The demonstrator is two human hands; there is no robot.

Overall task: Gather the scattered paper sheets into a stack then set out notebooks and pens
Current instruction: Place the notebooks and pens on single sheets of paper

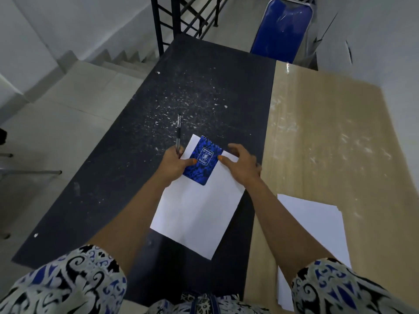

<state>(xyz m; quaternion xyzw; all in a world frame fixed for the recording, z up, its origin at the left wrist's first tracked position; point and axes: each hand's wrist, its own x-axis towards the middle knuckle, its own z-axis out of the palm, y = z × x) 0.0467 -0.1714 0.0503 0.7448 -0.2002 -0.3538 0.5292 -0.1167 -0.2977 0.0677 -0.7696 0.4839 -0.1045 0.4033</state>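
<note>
Notebook point(202, 160), blue patterned, spiral-bound, on smooth white sheet point(197, 214); slim pen point(178, 137) alongside.

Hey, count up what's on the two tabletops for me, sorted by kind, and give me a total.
Pens: 1, the pen gripped in the left hand.
Notebooks: 1, the blue notebook, with the right hand beside it.
Paper lots: 2, the single white sheet on the black table and the paper stack on the wooden table.
Total: 4
</note>
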